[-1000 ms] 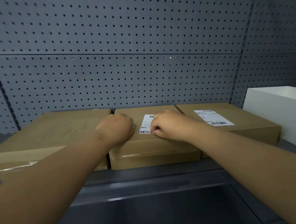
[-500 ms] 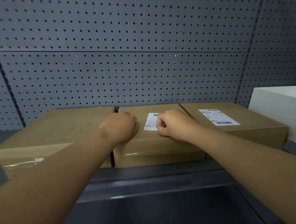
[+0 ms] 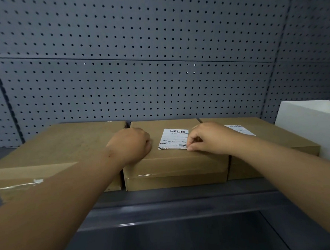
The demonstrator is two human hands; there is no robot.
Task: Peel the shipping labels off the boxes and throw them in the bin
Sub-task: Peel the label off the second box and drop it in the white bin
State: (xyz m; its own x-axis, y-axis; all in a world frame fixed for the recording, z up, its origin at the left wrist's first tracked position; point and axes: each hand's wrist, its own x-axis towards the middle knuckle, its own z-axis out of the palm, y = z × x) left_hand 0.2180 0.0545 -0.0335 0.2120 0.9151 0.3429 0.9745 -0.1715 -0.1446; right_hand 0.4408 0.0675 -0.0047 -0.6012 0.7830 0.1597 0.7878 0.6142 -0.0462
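Note:
Three flat brown cardboard boxes lie side by side on a grey shelf. The middle box (image 3: pixel 174 163) carries a white shipping label (image 3: pixel 172 139) with barcodes on its top. My left hand (image 3: pixel 131 144) rests as a fist on that box's top, left of the label. My right hand (image 3: pixel 209 137) sits at the label's right edge, thumb and fingertips pinched at its near right corner. The right box (image 3: pixel 273 137) has a second white label (image 3: pixel 239 130), partly hidden behind my right hand. The left box (image 3: pixel 51 149) shows no label on top.
A white box (image 3: pixel 315 125) stands at the right end of the shelf. Grey pegboard (image 3: pixel 137 68) forms the back and side walls. The shelf's front lip (image 3: pixel 175 211) runs below the boxes, with a dark space beneath it. No bin is in view.
My right hand has shifted to the right, off the label, uncovering most of it, and now pinches its right corner. My left hand stays on the middle box.

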